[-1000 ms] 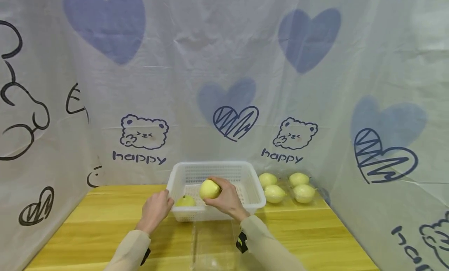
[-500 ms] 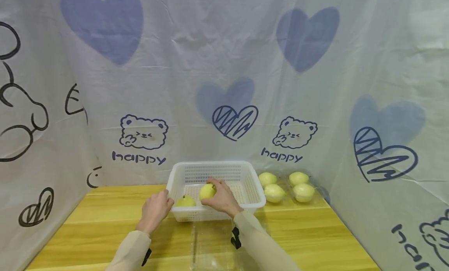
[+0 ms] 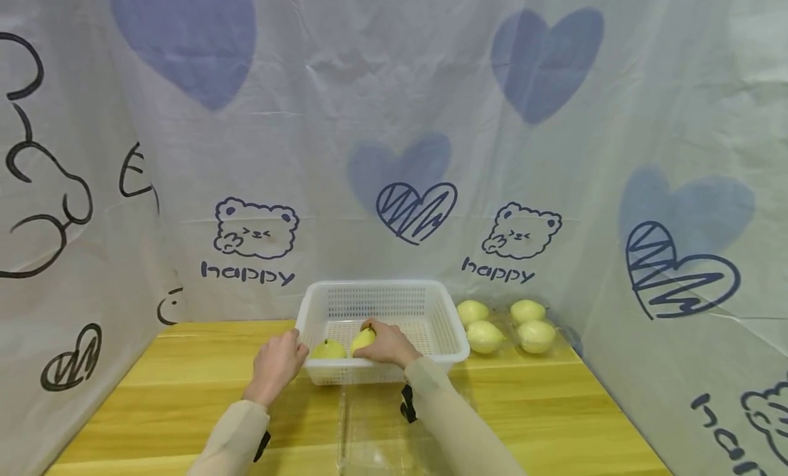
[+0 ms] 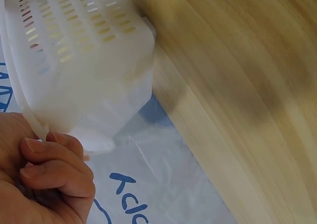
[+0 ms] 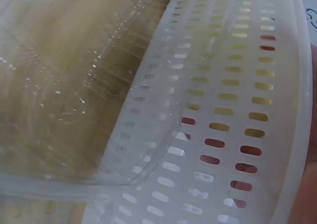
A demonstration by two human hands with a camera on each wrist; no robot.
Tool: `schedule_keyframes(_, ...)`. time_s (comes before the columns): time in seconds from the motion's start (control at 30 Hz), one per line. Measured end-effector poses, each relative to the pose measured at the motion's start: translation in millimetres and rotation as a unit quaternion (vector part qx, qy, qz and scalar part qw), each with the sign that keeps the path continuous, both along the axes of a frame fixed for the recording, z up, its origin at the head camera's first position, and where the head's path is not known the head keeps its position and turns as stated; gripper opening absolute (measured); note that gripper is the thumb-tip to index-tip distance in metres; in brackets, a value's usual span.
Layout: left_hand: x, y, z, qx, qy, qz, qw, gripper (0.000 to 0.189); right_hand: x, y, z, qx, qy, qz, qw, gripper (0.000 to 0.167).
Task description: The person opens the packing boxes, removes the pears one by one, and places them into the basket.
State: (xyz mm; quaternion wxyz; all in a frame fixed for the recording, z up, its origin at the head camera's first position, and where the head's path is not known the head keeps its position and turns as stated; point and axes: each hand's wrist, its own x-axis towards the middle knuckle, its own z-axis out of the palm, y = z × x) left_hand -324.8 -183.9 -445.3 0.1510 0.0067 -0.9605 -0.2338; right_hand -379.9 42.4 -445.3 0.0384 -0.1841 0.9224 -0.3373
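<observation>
A white perforated plastic basket (image 3: 443,358) stands on the wooden table. My left hand (image 3: 277,363) grips its left rim, and the left wrist view shows the fingers (image 4: 64,172) curled at the rim. Inside the basket, my right hand (image 3: 388,345) holds a yellow pear (image 3: 362,339) low behind the front wall, fingers over the top and thumb at the near side. Another pear (image 3: 329,349) sits beside it in the front left corner. In the right wrist view the basket's slotted wall (image 5: 198,144) hides most of the right hand.
A clear plastic container (image 3: 375,428) lies in front of the basket, between the forearms. To the basket's right, several pears (image 3: 485,337) sit in clear plastic packs (image 3: 557,349) near the back. A printed curtain (image 3: 338,120) hangs behind the table.
My right hand has lowered the pear deeper into the basket and slightly left, nearer the other pear. The left hand keeps its grip on the rim.
</observation>
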Motion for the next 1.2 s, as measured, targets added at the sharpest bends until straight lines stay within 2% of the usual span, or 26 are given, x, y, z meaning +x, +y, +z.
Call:
schedule_keyframes(0.17,0.7,1.0,1.0,0.001,-0.010,0.004,0.9999,0.017,-7.2,0,-0.2,0.001,-0.040,0.007,0.9992,0.053)
schedule_keyframes(0.3,0.4,1.9,0.3,0.002,-0.008,0.004,1.0000,0.017,-10.6,1,1.0,0.029,-0.057,0.021,0.9978,0.048)
schedule_keyframes(0.6,1.3,5.9,-1.4,0.010,-0.011,0.006,0.9999,0.015,-14.3,6,6.0,0.070,-0.066,0.037,0.9946,0.048)
schedule_keyframes(0.77,2.4,4.4,-0.5,0.004,-0.006,0.013,0.9999,0.014,-14.6,6,7.1,0.066,-0.078,0.061,0.9929,0.048)
schedule_keyframes(0.93,2.6,3.8,-1.1,0.002,-0.016,0.016,0.9997,0.014,-14.5,7,6.7,0.067,-0.087,0.093,0.9896,0.046)
schedule_keyframes(1.2,2.4,2.8,-1.7,0.002,-0.016,0.016,0.9997,0.015,-11.5,11,10.8,0.055,-0.071,0.099,0.9910,0.047)
